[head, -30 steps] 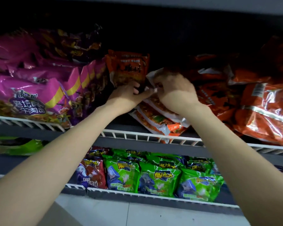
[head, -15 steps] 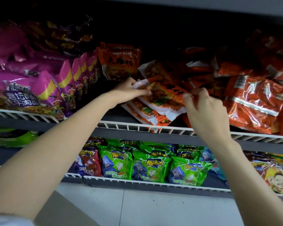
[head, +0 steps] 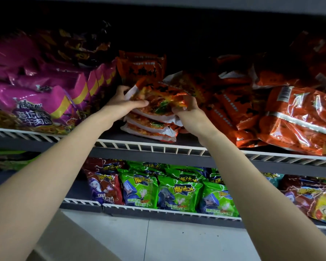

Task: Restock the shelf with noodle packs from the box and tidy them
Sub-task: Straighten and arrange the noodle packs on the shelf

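On the upper shelf (head: pixel 158 147) lies a small stack of orange noodle packs (head: pixel 151 127) with white edges. Both hands hold the top orange noodle pack (head: pixel 158 98) of that stack. My left hand (head: pixel 124 104) grips its left end, thumb across the front. At the pack's right end my right hand (head: pixel 186 112) has its fingers curled round the crinkled edge. One more orange pack (head: pixel 141 68) stands upright behind the stack. The box is out of view.
Large purple multi-packs (head: pixel 45 95) fill the shelf's left side, large orange-red bags (head: pixel 290 117) the right. A white wire rail (head: pixel 177 147) runs along the shelf front. The lower shelf holds green (head: pixel 177 193) and red snack packs (head: pixel 104 187). Pale floor lies below.
My right hand has come back from the right and taken the top pack's right end. The left hand has slid round its left end. The view tilted slightly down.
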`<move>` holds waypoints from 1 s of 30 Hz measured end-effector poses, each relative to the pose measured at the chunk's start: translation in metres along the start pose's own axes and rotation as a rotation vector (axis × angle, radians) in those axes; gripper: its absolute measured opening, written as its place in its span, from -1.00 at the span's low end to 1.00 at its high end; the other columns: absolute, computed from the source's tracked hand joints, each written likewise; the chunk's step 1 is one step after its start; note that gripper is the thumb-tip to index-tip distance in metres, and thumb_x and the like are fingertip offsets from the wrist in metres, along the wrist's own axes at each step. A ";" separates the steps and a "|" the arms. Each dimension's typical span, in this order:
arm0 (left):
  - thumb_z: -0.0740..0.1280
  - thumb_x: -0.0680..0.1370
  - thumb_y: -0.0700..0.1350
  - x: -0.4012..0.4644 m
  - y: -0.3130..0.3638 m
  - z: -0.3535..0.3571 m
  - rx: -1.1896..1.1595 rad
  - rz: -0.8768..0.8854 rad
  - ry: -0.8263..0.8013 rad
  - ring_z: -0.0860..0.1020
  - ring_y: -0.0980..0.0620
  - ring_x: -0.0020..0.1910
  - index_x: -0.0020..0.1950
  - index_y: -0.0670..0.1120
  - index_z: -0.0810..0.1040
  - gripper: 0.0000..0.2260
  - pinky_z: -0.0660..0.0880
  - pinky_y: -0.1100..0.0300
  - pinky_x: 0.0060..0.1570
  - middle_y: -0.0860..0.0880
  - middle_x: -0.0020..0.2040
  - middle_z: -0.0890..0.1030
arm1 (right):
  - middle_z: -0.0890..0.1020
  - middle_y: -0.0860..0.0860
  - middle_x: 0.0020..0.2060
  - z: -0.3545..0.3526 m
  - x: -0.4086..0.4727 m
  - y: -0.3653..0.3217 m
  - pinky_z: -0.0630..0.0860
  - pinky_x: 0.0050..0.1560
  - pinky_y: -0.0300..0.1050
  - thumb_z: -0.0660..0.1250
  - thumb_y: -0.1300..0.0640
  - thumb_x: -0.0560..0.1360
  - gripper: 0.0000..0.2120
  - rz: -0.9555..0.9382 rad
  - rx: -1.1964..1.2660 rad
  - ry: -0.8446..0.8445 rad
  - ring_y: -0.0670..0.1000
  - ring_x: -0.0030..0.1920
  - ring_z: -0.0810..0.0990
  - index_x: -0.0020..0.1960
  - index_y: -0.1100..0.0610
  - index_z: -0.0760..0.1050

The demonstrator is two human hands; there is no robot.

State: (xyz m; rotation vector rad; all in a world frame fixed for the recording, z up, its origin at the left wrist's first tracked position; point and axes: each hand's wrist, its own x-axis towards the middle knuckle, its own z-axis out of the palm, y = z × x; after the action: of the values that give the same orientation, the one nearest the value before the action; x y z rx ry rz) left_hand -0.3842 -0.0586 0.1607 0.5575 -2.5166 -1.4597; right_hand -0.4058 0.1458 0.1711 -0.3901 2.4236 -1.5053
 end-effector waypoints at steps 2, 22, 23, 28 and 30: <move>0.49 0.37 0.11 0.000 -0.005 -0.008 -0.032 0.038 -0.070 0.33 0.03 0.36 0.48 0.10 0.20 -0.24 0.29 0.07 0.35 0.07 0.40 0.36 | 0.56 0.09 0.12 0.008 0.010 0.004 0.50 0.13 0.00 0.27 0.17 0.51 -0.50 -0.050 0.096 0.029 0.07 0.08 0.55 0.41 0.01 0.21; 0.57 0.30 -0.11 -0.013 -0.024 0.007 0.450 0.593 0.649 0.05 -0.19 0.50 0.55 -0.13 -0.10 0.05 0.10 -0.05 0.42 -0.25 0.51 0.04 | 0.14 0.22 0.45 0.038 0.062 0.007 0.38 0.18 -0.29 0.37 0.45 0.38 0.04 -0.622 -0.235 0.128 0.21 0.32 0.34 0.52 -0.05 -0.25; 0.55 0.30 -0.05 -0.016 -0.023 0.005 0.576 0.679 0.683 0.03 -0.22 0.49 0.55 -0.13 -0.03 0.00 0.09 -0.08 0.43 -0.26 0.50 0.03 | 0.12 0.22 0.46 0.036 0.064 0.008 0.46 0.23 -0.11 0.41 0.42 0.36 0.08 -0.621 -0.239 0.114 0.22 0.35 0.32 0.52 -0.04 -0.28; 0.55 0.23 0.12 -0.017 -0.024 -0.011 0.992 0.758 0.510 0.16 -0.14 0.48 0.48 -0.04 0.23 -0.09 -0.14 -0.36 0.38 -0.13 0.44 0.32 | 0.17 0.05 0.43 0.020 0.055 0.016 0.41 0.33 0.10 0.54 -0.02 0.27 0.05 -0.519 -0.048 -0.052 0.03 0.44 0.20 0.52 -0.16 -0.09; 0.51 0.27 0.14 -0.023 -0.026 -0.017 1.057 0.770 0.504 0.26 -0.12 0.42 0.43 -0.04 0.32 -0.21 -0.14 -0.40 0.35 -0.10 0.38 0.41 | 0.25 0.00 0.40 0.014 0.045 0.016 0.43 0.27 -0.22 0.45 -0.02 0.43 -0.27 -0.505 0.016 -0.066 -0.07 0.38 0.29 0.46 -0.13 0.12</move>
State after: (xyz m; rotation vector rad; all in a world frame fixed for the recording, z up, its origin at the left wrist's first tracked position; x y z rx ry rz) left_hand -0.3519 -0.0742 0.1477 0.0016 -2.4150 0.2899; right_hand -0.4445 0.1248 0.1471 -1.0952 2.3667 -1.6589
